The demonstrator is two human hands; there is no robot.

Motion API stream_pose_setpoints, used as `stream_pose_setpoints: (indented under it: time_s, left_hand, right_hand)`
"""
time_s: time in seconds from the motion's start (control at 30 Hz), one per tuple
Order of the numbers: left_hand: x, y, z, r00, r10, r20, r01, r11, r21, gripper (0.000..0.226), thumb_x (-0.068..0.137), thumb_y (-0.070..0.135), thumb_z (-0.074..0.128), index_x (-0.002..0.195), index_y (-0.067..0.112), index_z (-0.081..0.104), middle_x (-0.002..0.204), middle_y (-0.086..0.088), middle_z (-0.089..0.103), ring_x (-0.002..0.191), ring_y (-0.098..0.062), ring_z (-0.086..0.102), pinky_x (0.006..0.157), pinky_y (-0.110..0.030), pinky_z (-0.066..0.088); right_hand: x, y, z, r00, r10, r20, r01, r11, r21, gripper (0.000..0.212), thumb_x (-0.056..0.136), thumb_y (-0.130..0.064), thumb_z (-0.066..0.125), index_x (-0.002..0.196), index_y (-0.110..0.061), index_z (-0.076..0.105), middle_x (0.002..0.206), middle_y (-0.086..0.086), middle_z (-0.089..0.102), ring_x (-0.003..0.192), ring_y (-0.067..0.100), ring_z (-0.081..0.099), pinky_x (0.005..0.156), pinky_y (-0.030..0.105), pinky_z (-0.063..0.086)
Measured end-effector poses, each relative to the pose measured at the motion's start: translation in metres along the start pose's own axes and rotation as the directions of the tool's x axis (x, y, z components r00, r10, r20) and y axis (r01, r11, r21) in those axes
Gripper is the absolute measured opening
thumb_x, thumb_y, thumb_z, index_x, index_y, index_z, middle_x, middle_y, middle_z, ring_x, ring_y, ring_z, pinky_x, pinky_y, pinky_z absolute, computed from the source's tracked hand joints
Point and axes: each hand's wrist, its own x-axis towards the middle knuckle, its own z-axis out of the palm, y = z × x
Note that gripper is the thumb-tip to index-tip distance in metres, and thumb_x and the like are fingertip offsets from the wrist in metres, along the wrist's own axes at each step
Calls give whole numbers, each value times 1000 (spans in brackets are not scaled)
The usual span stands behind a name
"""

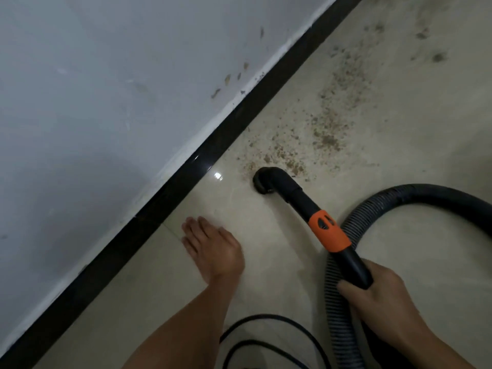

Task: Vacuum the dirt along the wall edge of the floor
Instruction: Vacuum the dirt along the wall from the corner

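Observation:
A black vacuum wand (298, 198) with an orange collar (328, 230) ends in a curved nozzle (263, 181) set down on the beige tiled floor. My right hand (380, 296) grips the wand's rear end. Brown dirt (314, 129) lies scattered just beyond the nozzle and runs up along the black skirting (202, 161) at the foot of the white wall. My left hand (213, 249) rests flat on the floor with straight fingers, left of the wand and close to the skirting.
The ribbed grey hose (426, 193) loops from my right hand out to the right edge. A thin black cable (266, 339) curls on the floor between my forearms. The wall (106, 102) has a few brown marks.

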Motion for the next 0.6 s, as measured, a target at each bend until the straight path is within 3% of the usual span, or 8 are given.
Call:
stream_pose_setpoints:
  time_s: [0.13, 0.27, 0.4, 0.47, 0.6]
  left_hand:
    - [-1, 3, -3, 1000, -12, 0, 12, 1000, 20, 57, 93, 25, 32, 140, -6, 43, 150, -26, 36, 142, -40, 28, 117, -51, 21]
    - [0, 6, -4, 999, -13, -29, 14, 1000, 23, 59, 91, 26, 30, 138, -7, 45, 148, -27, 38, 140, -41, 32, 115, -53, 24]
    - [-2, 5, -5, 999, -13, -36, 13, 1000, 14, 59, 92, 25, 32, 140, -6, 44, 149, -27, 38, 141, -40, 32, 117, -53, 22]
    - [-2, 5, -6, 999, -1, -34, 1, 1000, 13, 60, 92, 27, 30, 140, -6, 44, 149, -26, 38, 141, -40, 32, 116, -53, 23]
    - [-2, 4, -3, 1000, -7, -17, 7, 1000, 9, 62, 92, 29, 26, 142, -4, 42, 152, -25, 34, 143, -38, 28, 119, -50, 17]
  right_hand:
    - [8, -7, -2, 997, 0, 72, -3, 999, 38, 24, 66, -12, 75, 58, -23, 56, 52, -5, 57, 43, 3, 47, 50, 35, 41]
    - [40, -21, 1, 999, 3, -36, -2, 1000, 26, 15, 68, -19, 74, 66, -17, 59, 52, 2, 60, 47, 12, 56, 51, 36, 46]
    - [64, -44, 13, 994, -106, -2, 105, 992, -72, 21, 68, -28, 73, 63, -19, 55, 51, -2, 56, 47, 7, 55, 42, 22, 39]
    - [75, -50, 13, 991, -133, -8, 132, 987, -88, 22, 69, -29, 74, 62, -20, 55, 51, -3, 56, 47, 7, 55, 45, 26, 43]
    - [93, -61, 18, 993, -119, 3, 119, 993, -17, 18, 72, -22, 71, 64, -17, 56, 54, 8, 62, 54, 28, 62, 56, 38, 51]
